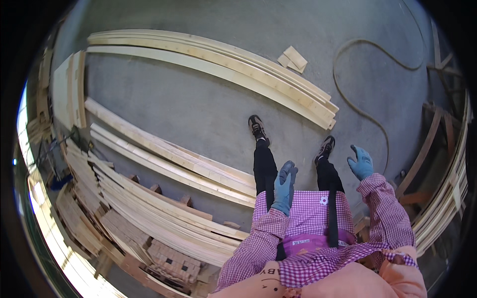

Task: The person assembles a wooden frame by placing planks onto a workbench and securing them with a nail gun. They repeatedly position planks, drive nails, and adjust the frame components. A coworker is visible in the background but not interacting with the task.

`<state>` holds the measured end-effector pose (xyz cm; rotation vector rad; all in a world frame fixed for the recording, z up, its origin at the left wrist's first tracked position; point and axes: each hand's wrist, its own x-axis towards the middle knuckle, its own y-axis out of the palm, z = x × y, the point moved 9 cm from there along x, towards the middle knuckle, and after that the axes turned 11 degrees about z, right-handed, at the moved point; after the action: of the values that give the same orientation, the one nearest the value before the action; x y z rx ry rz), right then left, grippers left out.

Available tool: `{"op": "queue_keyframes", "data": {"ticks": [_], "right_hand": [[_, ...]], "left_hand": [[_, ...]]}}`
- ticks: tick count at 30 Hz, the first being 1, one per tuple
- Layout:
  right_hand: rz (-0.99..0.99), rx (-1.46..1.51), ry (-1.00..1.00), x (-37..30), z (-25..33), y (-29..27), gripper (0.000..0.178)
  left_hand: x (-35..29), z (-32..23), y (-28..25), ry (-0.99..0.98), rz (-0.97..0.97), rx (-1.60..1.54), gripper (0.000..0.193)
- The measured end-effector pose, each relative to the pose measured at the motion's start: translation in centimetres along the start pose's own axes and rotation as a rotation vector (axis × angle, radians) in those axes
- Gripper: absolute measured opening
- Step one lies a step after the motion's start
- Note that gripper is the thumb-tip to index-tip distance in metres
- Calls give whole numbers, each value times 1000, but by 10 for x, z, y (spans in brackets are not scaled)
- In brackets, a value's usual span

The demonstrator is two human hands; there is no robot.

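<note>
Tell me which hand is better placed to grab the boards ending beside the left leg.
Left, most likely. The left hand is on the same side as the boards, nearer their ends; the right hand is out past the right leg, farther away.

Gray flr (179, 94), curvy hose (357, 40) at R, sm. wood pcs (296, 57)

Dark capital letters (271, 271) stand on the peach top (348, 282), beside the edge of the checked cloth (308, 272), with a simple drawn face (268, 285) below them. On the purple band (318, 242), two white labels (301, 243) carry print too small to tell.
</note>
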<state>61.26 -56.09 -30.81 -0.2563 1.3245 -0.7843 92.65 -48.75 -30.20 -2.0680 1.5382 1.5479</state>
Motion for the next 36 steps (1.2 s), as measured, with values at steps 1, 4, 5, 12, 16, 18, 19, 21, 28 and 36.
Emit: {"op": "queue_keyframes", "data": {"ticks": [1, 4, 5, 12, 16, 18, 19, 21, 28, 36], "right_hand": [[48, -30, 31, 11, 6, 18, 58], [154, -68, 42, 64, 46, 50, 66], [140, -80, 42, 84, 60, 59, 67], [131, -73, -56, 250, 133, 104, 74], [60, -98, -69, 362, 142, 127, 75], [-1, -96, -72, 408, 144, 134, 76], [-8, -112, -93, 428, 144, 137, 74], [-59, -90, -81, 453, 138, 143, 74], [-91, -139, 20, 475, 135, 153, 71], [-88, -227, -161, 455, 155, 177, 60]], "left_hand": [[7, -2, -12, -61, -21, -25, 39], [46, -20, -43, -111, -82, 4, 41], [62, -27, -54, -81, -67, 71, 41], [200, -6, -103, -97, -167, 114, 9], [319, 7, -176, -264, -218, 121, 40], [370, -9, -191, -263, -285, 229, 39], [397, -17, -191, -244, -271, 280, 48], [436, -14, -200, -250, -233, 297, 64], [510, 15, -195, -130, -165, -32, 65], [508, -4, -189, 17, -369, 141, 63]]}}
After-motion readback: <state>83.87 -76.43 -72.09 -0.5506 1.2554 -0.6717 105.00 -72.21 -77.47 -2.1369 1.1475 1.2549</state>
